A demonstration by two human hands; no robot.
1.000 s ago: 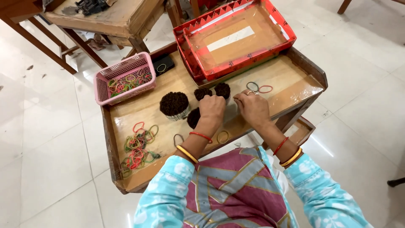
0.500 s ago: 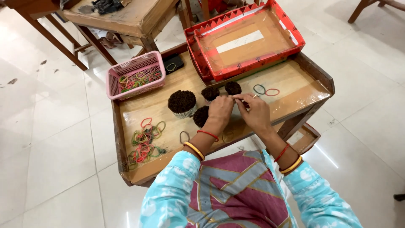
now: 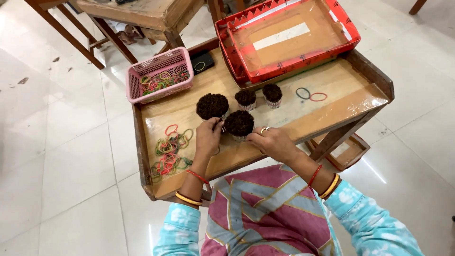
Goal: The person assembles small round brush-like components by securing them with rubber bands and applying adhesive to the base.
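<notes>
Bundle of dark-tipped sticks, the one near the front middle of the surface, is what both hands are on. Going big to small from there:

Wooden surface is a tray-like top with raised edges, shiny tape along the front lip. At its back edge sits a red tray with a brown cardboard bottom and a strip of pale tape across it. Further back on the left there's another wooden bench on the white tile floor.

Pink plastic basket sits at the back left corner of the surface, with coloured rubber bands inside. Just right of it lies a small black flat thing, can't tell what it is.

Left hand has its grip closed against the left side of the bundle, fingers curled in; looks like it's pinching something thin there but I can't make it out. Right hand touches the bundle's right side, fingers bent together, a ring showing on one.

Three more bundles stand just behind: a big one and two smaller ones, all upright, close to each other.

Loose pile of rubber bands is spread on the left part of the surface, and two single bands, one dark and one red, lie apart on the right.
</notes>
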